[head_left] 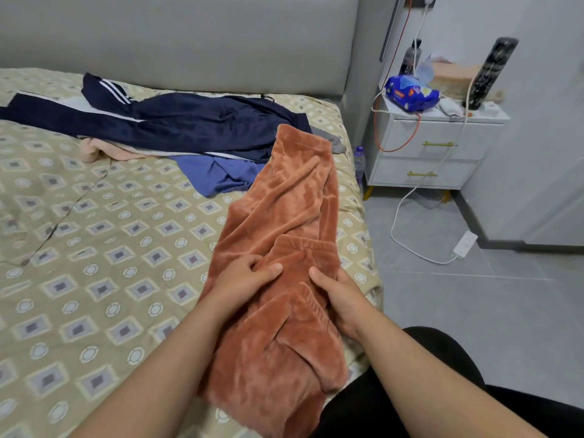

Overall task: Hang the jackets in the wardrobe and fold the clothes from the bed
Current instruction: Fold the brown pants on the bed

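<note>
A rust-orange fleece garment [290, 197] lies stretched along the right side of the bed, its near end bunched at the edge. My left hand [243, 281] pinches a fold of the fleece between thumb and fingers. My right hand [339, 295] grips the garment's right edge, thumb on top. Farther back lie navy track pants with white stripes [177, 121], a blue cloth [218, 175] and a pale pink piece [104, 150] under them.
The bed has a patterned beige quilt [94, 248] and a grey headboard [189, 39]. A white nightstand [436, 147] stands at the right with a blue wipes pack [410, 93] and cables. A power strip [464, 245] lies on the grey floor.
</note>
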The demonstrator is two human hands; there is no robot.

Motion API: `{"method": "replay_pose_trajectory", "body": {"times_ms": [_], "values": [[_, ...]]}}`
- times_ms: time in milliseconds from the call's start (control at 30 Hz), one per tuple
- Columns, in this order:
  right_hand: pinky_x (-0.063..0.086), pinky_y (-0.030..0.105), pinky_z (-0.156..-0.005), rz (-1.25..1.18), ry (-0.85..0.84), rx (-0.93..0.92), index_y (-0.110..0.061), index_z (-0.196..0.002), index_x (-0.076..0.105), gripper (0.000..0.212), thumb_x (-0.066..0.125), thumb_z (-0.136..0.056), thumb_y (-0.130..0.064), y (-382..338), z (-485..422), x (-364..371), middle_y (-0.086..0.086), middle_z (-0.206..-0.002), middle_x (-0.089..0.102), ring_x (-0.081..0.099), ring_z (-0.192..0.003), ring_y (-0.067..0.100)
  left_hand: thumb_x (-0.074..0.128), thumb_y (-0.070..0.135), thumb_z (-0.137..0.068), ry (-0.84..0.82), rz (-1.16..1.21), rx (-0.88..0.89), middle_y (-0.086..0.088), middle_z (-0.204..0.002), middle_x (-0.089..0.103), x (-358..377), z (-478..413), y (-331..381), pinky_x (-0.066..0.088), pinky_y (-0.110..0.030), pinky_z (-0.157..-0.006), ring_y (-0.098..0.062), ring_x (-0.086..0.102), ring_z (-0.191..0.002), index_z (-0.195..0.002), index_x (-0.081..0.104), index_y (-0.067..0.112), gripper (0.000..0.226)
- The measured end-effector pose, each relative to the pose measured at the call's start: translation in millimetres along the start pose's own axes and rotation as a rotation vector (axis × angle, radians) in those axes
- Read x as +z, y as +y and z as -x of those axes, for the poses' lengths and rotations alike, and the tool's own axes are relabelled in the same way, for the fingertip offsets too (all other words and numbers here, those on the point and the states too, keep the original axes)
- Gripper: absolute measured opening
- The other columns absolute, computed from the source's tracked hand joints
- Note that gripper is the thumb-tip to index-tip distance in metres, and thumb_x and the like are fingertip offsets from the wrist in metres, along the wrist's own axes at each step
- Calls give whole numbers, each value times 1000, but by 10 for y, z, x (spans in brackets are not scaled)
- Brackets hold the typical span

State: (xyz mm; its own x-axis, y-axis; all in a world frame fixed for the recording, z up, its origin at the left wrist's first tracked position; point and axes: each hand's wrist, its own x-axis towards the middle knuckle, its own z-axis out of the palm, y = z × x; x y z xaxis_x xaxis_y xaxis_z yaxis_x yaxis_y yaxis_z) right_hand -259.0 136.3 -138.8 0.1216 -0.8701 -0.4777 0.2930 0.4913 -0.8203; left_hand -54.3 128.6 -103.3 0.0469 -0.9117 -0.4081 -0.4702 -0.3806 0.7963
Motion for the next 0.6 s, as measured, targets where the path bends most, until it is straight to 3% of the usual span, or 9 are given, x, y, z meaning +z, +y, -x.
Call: {"method": "replay_pose_trajectory", "body": {"times_ms": [67, 133, 233, 300, 367, 400, 500, 533, 600], "values": [[53, 54, -97, -33, 27, -15, -17, -121, 65, 46, 81, -79, -26, 0, -35, -10, 11, -113, 74, 70, -105, 32, 78, 66, -61, -46, 145, -13, 10, -97, 76, 56, -59, 63, 55, -39, -91, -14, 73, -92, -103, 74, 30, 56], [54, 51, -96, -74, 68, -23, -14, -118, 67, 32, 74, -87, -17, -16, -72, -36, 13, -111, 74, 71, -103, 32, 79, 43, -77, -102, 281, 13, -1, -98, 77, 101, -107, 136, 56, -40, -91, -21, 73, -95, -104, 75, 19, 36], [54, 50, -95, -167, 138, 15, -6, -116, 66, 25, 53, -97, 2, -38, -167, -71, 20, -108, 73, 70, -100, 34, 66, 7, -90, 52, 522, -29, -8, -85, 75, 143, -227, 116, 56, -32, -76, -27, 70, -91, -95, 73, 10, 8], [59, 45, -84, -96, 139, 68, -5, -116, 65, 23, 52, -97, -1, -33, -197, -66, 18, -102, 74, 73, -88, 32, 64, 4, -91, 127, 588, -97, -6, -80, 74, 157, -279, 63, 55, -31, -74, -29, 70, -89, -90, 71, 11, 10], [56, 33, -60, 126, 154, 112, -4, -115, 63, 22, 58, -97, -16, -73, -150, -54, 13, -91, 73, 67, -66, 24, 67, 15, -91, 153, 452, -105, -6, -87, 74, 158, -314, 43, 53, -30, -73, -30, 69, -95, -92, 70, 12, 4], [52, 28, -53, 233, 163, 124, -4, -112, 62, 26, 60, -96, -25, -80, -129, -79, 13, -88, 71, 64, -62, 22, 69, 23, -89, 200, 261, -73, -4, -93, 71, 151, -298, 64, 50, -27, -71, -26, 67, -96, -96, 68, 13, 12], [44, 22, -42, 364, 111, 148, -10, -102, 66, 33, 60, -94, -42, -96, -65, -162, 7, -74, 67, 60, -52, 17, 70, 38, -79, 559, -274, 202, 2, -96, 60, 109, -115, 138, 45, -33, -77, -18, 56, -91, -93, 61, 19, 25], [43, 22, -42, 361, 81, 157, -12, -100, 68, 33, 59, -94, -43, -94, -50, -176, 7, -71, 66, 58, -50, 16, 69, 39, -78, 551, -292, 308, 5, -91, 60, 116, -11, 153, 45, -33, -78, -15, 56, -88, -86, 61, 21, 21], [45, 23, -48, 357, 65, 143, -13, -96, 69, 30, 60, -94, -42, -83, -52, -163, 9, -73, 67, 59, -54, 18, 64, 52, -75, 234, -256, 355, 11, -86, 64, 188, 201, 139, 45, -30, -76, -5, 59, -83, -83, 62, 25, 29]]}}
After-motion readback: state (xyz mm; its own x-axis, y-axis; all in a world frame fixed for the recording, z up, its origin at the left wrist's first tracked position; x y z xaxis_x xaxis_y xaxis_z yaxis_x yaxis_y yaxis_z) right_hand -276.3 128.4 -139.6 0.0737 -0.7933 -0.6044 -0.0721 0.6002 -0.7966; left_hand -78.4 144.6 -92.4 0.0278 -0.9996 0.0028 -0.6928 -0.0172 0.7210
